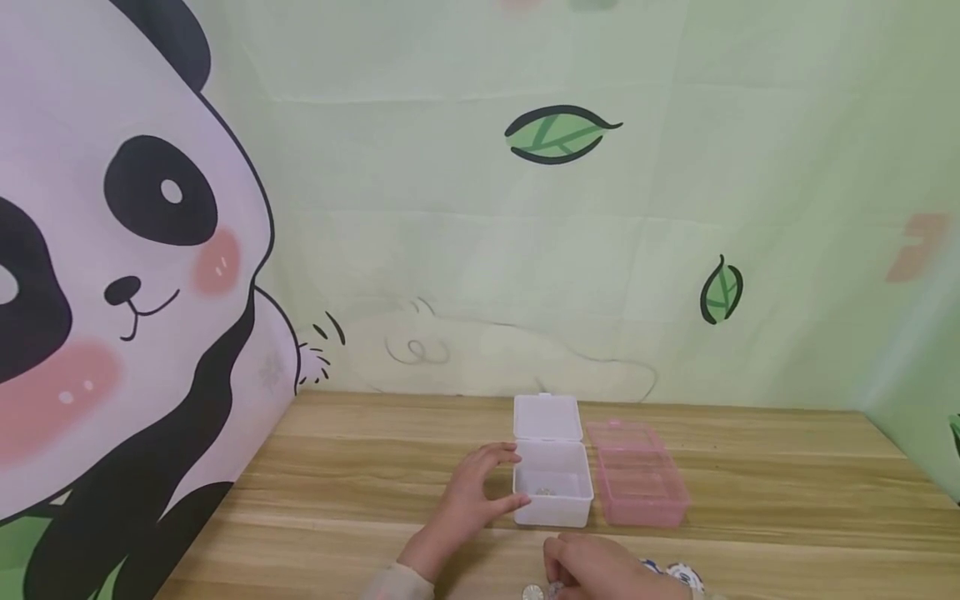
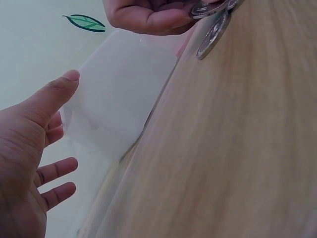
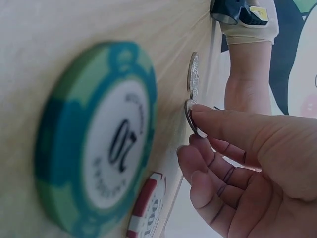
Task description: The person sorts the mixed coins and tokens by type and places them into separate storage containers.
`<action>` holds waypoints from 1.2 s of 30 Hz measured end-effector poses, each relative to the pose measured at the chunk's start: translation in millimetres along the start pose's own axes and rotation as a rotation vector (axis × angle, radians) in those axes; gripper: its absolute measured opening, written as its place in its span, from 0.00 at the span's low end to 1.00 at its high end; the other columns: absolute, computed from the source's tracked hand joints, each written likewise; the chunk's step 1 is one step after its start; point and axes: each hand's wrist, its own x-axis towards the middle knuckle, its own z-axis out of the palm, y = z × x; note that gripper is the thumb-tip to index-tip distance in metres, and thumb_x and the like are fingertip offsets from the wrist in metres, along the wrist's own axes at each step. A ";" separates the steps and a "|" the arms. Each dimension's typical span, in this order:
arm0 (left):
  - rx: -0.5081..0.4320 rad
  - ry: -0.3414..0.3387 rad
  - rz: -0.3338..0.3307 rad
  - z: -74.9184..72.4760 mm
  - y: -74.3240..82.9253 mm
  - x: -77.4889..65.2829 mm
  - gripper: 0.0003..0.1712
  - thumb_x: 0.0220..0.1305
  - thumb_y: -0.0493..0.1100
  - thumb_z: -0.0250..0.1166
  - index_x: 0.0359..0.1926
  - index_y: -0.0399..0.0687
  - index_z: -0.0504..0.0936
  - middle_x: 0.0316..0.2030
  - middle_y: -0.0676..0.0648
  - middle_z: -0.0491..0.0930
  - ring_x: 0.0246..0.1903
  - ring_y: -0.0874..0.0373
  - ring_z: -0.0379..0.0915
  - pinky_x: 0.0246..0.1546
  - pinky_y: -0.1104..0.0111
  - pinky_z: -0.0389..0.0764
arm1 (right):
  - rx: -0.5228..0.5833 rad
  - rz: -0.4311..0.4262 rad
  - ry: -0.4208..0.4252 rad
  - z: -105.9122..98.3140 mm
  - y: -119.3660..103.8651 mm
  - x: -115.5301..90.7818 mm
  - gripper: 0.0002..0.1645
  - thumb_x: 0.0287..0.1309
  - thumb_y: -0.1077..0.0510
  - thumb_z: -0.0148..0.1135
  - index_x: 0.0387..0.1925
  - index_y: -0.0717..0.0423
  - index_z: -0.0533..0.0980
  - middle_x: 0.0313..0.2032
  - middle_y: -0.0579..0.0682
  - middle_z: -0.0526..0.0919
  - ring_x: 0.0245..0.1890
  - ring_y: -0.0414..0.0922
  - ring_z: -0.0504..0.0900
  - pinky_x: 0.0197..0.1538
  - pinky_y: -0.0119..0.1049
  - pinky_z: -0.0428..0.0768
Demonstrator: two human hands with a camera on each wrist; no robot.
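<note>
A white plastic box (image 1: 553, 512) stands on the table with its lid folded back and a silver coin (image 1: 544, 492) inside. My left hand (image 1: 476, 492) is at its left side, fingers spread and loosely bent, thumb near the front corner. In front of the box, my right hand (image 1: 600, 571) pinches a silver coin (image 3: 190, 117) between thumb and fingers, low over the tabletop. Close by are other silver coins (image 3: 193, 72), partly overlapping in the right wrist view.
Right of the white box stands an open translucent pink box (image 1: 645, 512). Poker chips (image 1: 684, 575) lie by my right hand, among them a green one (image 3: 116, 139) and a red one (image 3: 147, 208). A panda-printed cloth (image 1: 420, 250) hangs behind the wooden table (image 1: 360, 475).
</note>
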 end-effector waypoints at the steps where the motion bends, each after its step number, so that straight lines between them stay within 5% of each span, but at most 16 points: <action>1: 0.002 0.001 0.000 -0.1 0.1 0.0 0.27 0.51 0.51 0.73 0.52 0.50 0.78 0.61 0.50 0.75 0.64 0.51 0.68 0.65 0.51 0.68 | 0.016 -0.005 -0.001 -0.3 0.3 -0.1 0.11 0.50 0.61 0.69 0.26 0.47 0.72 0.22 0.35 0.71 0.22 0.27 0.66 0.26 0.23 0.69; 20: 0.010 0.022 0.038 0.1 0.5 0.5 0.27 0.51 0.51 0.73 0.51 0.49 0.78 0.60 0.49 0.76 0.62 0.49 0.70 0.63 0.49 0.69 | 0.249 -0.109 0.036 -14.1 1.6 -8.0 0.07 0.53 0.63 0.64 0.25 0.50 0.75 0.22 0.33 0.73 0.22 0.24 0.67 0.25 0.21 0.72; 36: 0.008 0.007 0.002 0.9 -0.1 0.0 0.27 0.51 0.52 0.73 0.52 0.49 0.78 0.61 0.49 0.75 0.63 0.48 0.69 0.64 0.48 0.68 | 0.189 -0.085 0.069 -42.6 1.3 0.5 0.09 0.56 0.57 0.66 0.26 0.50 0.72 0.23 0.34 0.73 0.24 0.26 0.67 0.28 0.22 0.72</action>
